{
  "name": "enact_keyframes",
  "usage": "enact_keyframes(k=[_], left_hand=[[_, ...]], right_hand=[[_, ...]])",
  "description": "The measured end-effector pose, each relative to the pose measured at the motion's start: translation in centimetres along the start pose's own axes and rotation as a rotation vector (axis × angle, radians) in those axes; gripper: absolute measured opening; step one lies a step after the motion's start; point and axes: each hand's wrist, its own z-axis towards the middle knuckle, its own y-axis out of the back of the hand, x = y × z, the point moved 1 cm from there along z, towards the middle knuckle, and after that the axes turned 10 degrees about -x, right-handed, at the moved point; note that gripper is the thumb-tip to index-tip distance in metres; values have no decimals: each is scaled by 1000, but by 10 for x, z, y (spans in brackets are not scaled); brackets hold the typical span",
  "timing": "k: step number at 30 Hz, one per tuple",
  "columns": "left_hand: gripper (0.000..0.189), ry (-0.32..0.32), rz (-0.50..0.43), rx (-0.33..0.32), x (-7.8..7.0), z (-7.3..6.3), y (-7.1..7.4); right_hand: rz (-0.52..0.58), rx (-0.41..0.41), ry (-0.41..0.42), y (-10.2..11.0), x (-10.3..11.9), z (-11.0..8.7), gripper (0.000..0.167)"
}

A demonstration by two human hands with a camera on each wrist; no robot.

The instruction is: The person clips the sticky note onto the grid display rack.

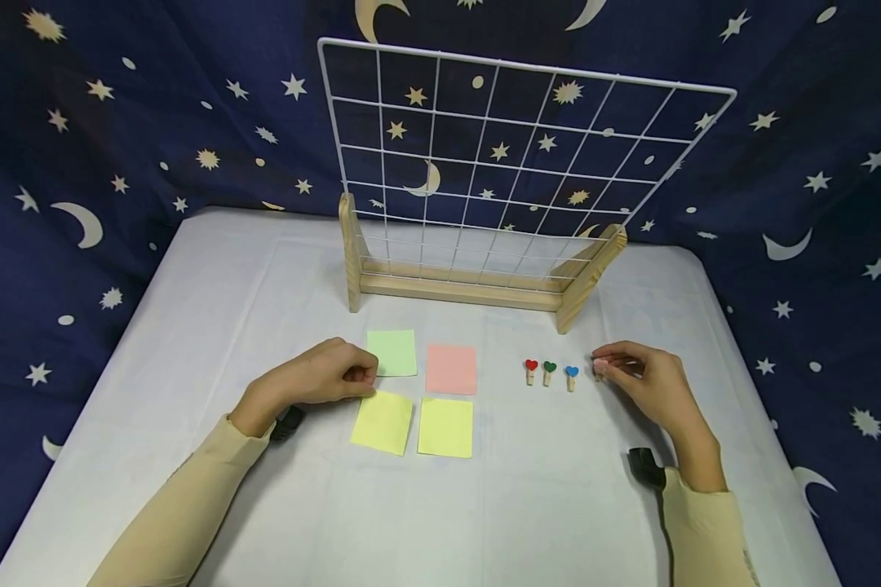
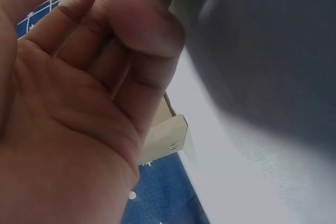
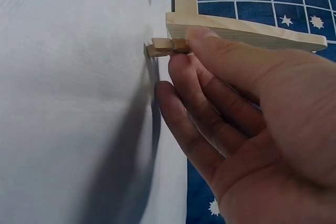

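My right hand (image 1: pixel 649 387) pinches a small wooden clothespin (image 3: pixel 163 46) between thumb and fingertips at the tabletop. A pale pink top (image 1: pixel 600 366) shows on it in the head view. To its left lie three mini clothespins with hearts: blue (image 1: pixel 572 372), green (image 1: pixel 550 368) and red (image 1: pixel 532 366). My left hand (image 1: pixel 326 372) lies loosely curled beside the green sticky note (image 1: pixel 395 350), its thumb at the top edge of a tilted yellow sticky note (image 1: pixel 383 424). No held thing shows in it. A pink note (image 1: pixel 451 370) and another yellow note (image 1: pixel 445 428) lie alongside.
A white wire grid (image 1: pixel 524 80) stands upright in a wooden base (image 1: pixel 458 291) at the back of the white-covered table (image 1: pixel 543 505). Behind hangs a dark blue curtain (image 1: pixel 213 73) with stars and moons. Black wrist devices (image 1: pixel 644 469) sit by both sleeves.
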Motion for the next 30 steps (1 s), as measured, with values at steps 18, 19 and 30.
enact_keyframes(k=[18,19,30], left_hand=[[26,-34,14,-80,-2,3,7],[26,-33,12,-86,-1,3,8],[15,44,-28,-228,1,4,9]], right_hand=[[1,-79,-69,14,6,1,14],[2,-91,-74,15,7,2,15],[-2,-94,-6,12,31,3,14]])
